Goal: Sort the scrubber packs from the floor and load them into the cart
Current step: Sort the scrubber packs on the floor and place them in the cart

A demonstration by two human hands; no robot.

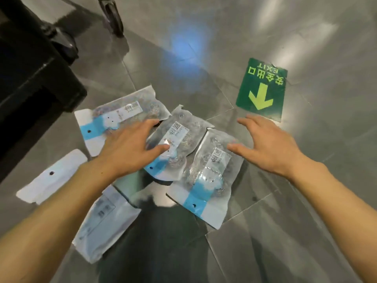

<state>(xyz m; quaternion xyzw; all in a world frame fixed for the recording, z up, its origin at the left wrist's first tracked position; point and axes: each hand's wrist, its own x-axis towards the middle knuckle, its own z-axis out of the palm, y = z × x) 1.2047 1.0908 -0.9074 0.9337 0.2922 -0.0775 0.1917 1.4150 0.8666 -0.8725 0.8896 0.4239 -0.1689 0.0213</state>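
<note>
Clear-plastic scrubber packs (179,148) on floor tiles (265,231) | left hand (130,148), right hand (269,144) spread, empty | gather overlapping packs together, grip flat edges

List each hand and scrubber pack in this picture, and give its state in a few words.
left hand: open, above the packs
right hand: open, holding nothing
three face-up packs: on floor, overlapping
two face-down packs: on floor
</note>
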